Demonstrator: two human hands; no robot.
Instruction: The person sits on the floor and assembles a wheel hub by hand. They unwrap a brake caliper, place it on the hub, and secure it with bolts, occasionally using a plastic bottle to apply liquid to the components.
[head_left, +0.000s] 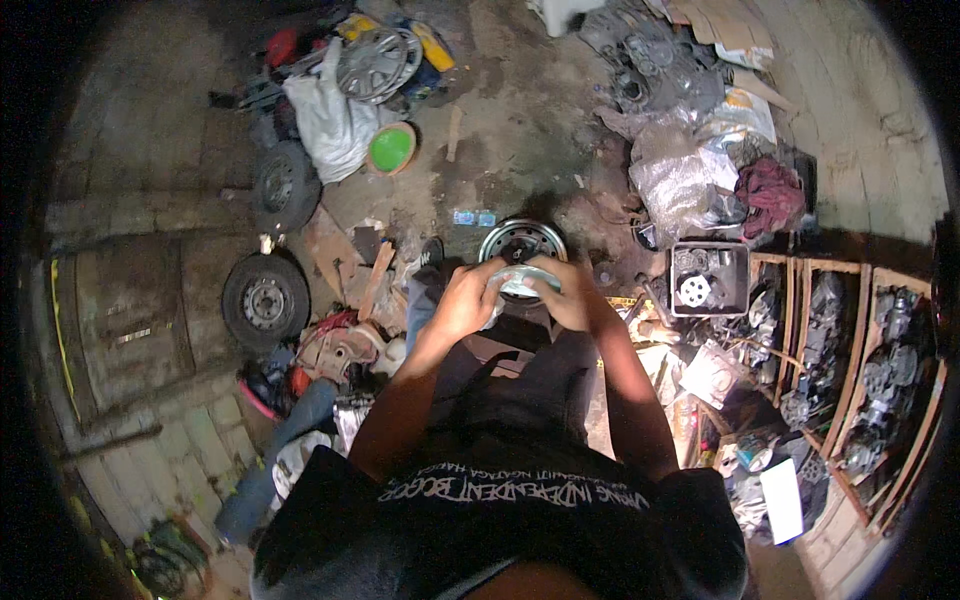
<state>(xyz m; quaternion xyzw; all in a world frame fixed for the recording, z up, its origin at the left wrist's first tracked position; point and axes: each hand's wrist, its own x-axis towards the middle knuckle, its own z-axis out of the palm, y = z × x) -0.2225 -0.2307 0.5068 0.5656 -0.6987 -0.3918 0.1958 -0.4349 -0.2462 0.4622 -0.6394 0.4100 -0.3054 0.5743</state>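
My left hand [468,302] and my right hand [570,297] meet in front of my body, fingers curled in from both sides. Between them they grip a pale, silvery-white rounded piece [530,281], whose exact kind I cannot make out. Just past the fingertips is a small dark part [517,252]; whether it is joined to the pale piece cannot be seen. Beneath both hands lies a silver steel wheel rim [551,236], its near side partly covered by my hands and the piece.
Two wheels with tyres [264,300] [287,186] stand at the left. A green-filled bowl [391,149] and hubcaps [372,65] sit beyond them. To the right are a black crate [709,308] of metal parts and wooden racks [846,365] with engine parts.
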